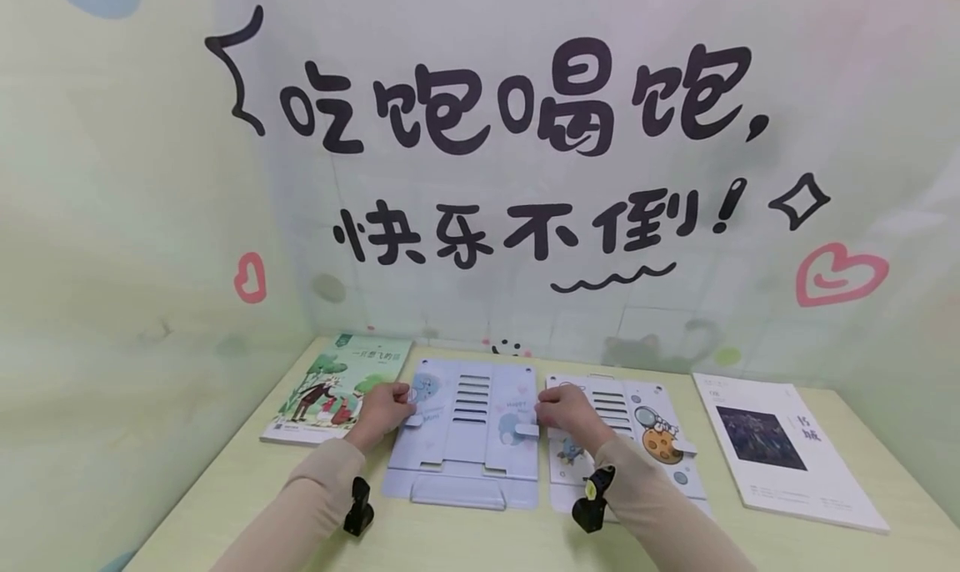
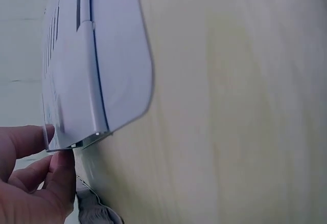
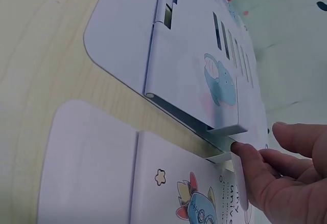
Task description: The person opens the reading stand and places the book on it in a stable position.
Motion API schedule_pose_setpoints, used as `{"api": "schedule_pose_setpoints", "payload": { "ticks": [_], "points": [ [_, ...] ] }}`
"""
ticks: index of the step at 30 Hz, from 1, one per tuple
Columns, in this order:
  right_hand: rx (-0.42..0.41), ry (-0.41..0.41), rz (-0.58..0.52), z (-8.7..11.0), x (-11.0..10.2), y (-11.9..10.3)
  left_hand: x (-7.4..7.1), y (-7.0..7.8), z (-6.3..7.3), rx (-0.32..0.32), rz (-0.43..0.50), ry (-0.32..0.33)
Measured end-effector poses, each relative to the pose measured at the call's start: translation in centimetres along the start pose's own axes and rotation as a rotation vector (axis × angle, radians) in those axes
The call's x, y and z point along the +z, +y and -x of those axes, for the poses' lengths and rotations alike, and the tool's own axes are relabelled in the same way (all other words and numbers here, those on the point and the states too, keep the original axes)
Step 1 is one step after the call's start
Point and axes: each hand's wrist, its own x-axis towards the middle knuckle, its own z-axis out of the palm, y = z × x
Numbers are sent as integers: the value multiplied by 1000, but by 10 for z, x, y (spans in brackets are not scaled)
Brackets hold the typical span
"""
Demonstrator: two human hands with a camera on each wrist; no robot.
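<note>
Sleeves [image 1: 292, 505], lavender bookstand [image 1: 468, 443], pale table [image 1: 540, 543], lettered wall [image 1: 510, 172]

From the head, the right hand [image 1: 572, 413] hides the ten o'clock side of the spaceman stand [image 1: 637, 418], the left hand [image 1: 384, 413] the four o'clock edge of the green book [image 1: 315, 388]; both sleeves [image 1: 292, 505] run off at seven and five o'clock. Small print on the white book [image 1: 795, 480] is unreadable. From the left wrist, a cut-off grey shape [image 2: 94, 208] at seven o'clock is unidentifiable.

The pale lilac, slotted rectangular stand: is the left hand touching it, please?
Touching: the left wrist view shows the left hand pinching the stand at its edge.
</note>
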Motion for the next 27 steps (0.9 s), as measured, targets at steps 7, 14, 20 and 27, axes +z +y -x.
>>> {"api": "schedule_pose_setpoints", "payload": {
  "ticks": [7, 14, 20, 27],
  "points": [
    [16, 28, -172, -2, 0, 2, 0, 3, 4, -2, 63, 36],
    [21, 62, -258, -2, 2, 2, -3, 7, 9, 17, 83, 85],
    [20, 84, -302, -2, 4, 1, -5, 9, 12, 13, 161, 111],
    [-13, 115, -326, 0, 6, -1, -7, 11, 17, 41, 223, 136]
  ]
}}
